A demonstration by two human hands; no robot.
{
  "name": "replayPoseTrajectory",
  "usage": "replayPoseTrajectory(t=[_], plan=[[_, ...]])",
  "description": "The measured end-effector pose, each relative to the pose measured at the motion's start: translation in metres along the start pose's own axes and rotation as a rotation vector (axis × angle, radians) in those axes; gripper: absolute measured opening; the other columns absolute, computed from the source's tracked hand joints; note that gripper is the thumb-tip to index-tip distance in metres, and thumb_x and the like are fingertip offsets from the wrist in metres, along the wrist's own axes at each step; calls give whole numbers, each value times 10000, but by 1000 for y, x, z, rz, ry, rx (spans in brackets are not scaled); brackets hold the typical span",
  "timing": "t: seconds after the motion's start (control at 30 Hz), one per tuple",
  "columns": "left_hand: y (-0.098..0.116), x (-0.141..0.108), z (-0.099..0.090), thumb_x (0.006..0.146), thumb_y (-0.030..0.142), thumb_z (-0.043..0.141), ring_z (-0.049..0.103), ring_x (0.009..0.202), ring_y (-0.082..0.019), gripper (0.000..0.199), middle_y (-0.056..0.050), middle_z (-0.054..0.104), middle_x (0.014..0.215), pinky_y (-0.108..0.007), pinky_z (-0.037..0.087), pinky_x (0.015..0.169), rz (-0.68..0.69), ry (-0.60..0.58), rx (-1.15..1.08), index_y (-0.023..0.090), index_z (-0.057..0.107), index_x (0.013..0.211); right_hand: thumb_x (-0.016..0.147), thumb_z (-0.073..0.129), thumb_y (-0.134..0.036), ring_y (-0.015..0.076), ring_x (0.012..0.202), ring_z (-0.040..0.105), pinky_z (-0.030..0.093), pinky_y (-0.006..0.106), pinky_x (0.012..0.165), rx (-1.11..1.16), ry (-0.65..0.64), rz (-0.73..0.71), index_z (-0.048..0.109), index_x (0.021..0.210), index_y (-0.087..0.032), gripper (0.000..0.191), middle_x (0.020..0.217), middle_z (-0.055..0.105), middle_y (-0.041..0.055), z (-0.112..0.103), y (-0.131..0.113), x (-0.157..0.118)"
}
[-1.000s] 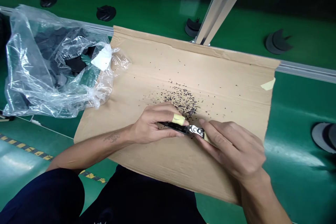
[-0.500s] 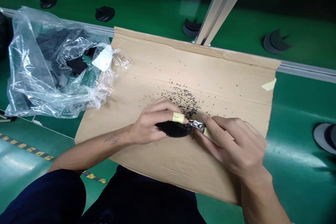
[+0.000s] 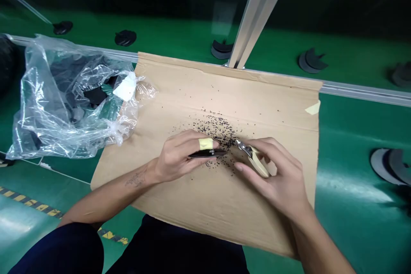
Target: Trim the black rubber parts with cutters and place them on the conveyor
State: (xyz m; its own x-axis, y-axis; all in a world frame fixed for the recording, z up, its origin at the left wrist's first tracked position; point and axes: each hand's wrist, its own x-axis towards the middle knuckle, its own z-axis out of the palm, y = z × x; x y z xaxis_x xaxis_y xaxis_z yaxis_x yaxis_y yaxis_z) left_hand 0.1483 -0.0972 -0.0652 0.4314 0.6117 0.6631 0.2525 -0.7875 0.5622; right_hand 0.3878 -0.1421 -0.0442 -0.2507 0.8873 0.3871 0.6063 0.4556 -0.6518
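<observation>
My left hand pinches a thin black plastic part, seen nearly edge-on over the cardboard. Yellow tape is wrapped round one finger of that hand. My right hand is closed round a pair of cutting pliers with cream handles. Their metal jaws point up and left, a short gap away from the black part. Beneath both hands, many tiny black clippings lie scattered on the cardboard sheet.
At the left lies a clear plastic bag with dark parts inside and a white paper piece. A metal frame post rises behind the cardboard. Beyond the glass are dark curved shapes. Striped floor tape runs at lower left.
The pliers have come away from the black part and drawn slightly right. My left hand has turned the part from showing its face to nearly edge-on. The whole view has shifted a little.
</observation>
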Motion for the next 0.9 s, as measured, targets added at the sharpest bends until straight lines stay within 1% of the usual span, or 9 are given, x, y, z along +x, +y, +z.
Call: replayPoseTrajectory(t=[0.07, 0.13, 0.27, 0.37, 0.47, 0.57, 0.7, 0.8, 0.9], plan=[[2, -1, 2, 928, 202, 701, 727, 888, -144, 146, -67, 755, 954, -260, 615, 755, -20, -2, -97, 150, 671, 1061, 872, 742, -229, 214, 883, 692, 553, 307, 631, 113, 17, 44, 635, 1164, -203, 312, 1019, 723, 93, 5, -1, -1], [3, -3, 6, 936, 162, 668, 736, 919, -154, 109, -87, 756, 979, -270, 627, 779, -26, -27, -162, 145, 661, 1044, 879, 706, -179, 214, 888, 700, 564, 314, 652, 153, 36, 1, 634, 1168, -205, 299, 1007, 729, 89, 9, -1, -3], [3, -8, 11, 927, 120, 645, 716, 934, -188, 219, -125, 741, 1007, -314, 618, 787, 8, -100, -78, 114, 654, 1145, 898, 641, -92, 201, 814, 699, 536, 325, 647, -5, 69, -275, 651, 1157, -173, 272, 940, 746, 95, 14, -1, -9], [2, -9, 12, 934, 154, 639, 679, 898, -206, 203, -111, 733, 983, -350, 586, 766, 54, -179, 71, 138, 683, 1132, 911, 593, -50, 181, 746, 667, 486, 313, 595, -119, 47, -386, 653, 1120, -153, 241, 905, 749, 91, 14, -5, -12], [1, -8, 11, 941, 130, 607, 666, 884, -201, 201, -88, 742, 947, -350, 572, 761, 34, -201, 66, 164, 696, 1118, 912, 630, -110, 195, 783, 679, 523, 334, 621, 17, -5, -374, 628, 1158, -143, 248, 943, 745, 111, 9, -6, -11], [1, -5, 11, 921, 92, 613, 691, 885, -190, 285, -83, 756, 941, -345, 589, 785, -23, -156, -59, 165, 677, 1189, 874, 670, -97, 214, 884, 713, 571, 354, 693, 111, 12, -255, 604, 1250, -181, 391, 1012, 741, 109, 0, -1, -8], [1, -3, 10, 912, 107, 647, 720, 867, -185, 313, -82, 767, 915, -325, 606, 764, -75, -115, -162, 170, 675, 1218, 877, 662, -108, 221, 825, 706, 531, 352, 643, -138, 61, -251, 630, 1249, -198, 384, 1021, 750, 102, -7, 10, -2], [1, -3, 10, 921, 115, 652, 726, 845, -176, 308, -98, 771, 917, -289, 604, 729, -75, -137, -192, 166, 682, 1223, 912, 661, -160, 214, 804, 688, 489, 348, 632, -285, 10, -294, 655, 1207, -194, 297, 1005, 755, 94, -5, 15, -1], [1, -4, 8, 940, 151, 649, 730, 853, -175, 267, -111, 775, 937, -286, 609, 751, -74, -166, -219, 157, 690, 1204, 942, 658, -209, 210, 846, 681, 479, 340, 650, -293, -56, -307, 651, 1208, -195, 266, 1014, 752, 92, -3, 17, -2]])
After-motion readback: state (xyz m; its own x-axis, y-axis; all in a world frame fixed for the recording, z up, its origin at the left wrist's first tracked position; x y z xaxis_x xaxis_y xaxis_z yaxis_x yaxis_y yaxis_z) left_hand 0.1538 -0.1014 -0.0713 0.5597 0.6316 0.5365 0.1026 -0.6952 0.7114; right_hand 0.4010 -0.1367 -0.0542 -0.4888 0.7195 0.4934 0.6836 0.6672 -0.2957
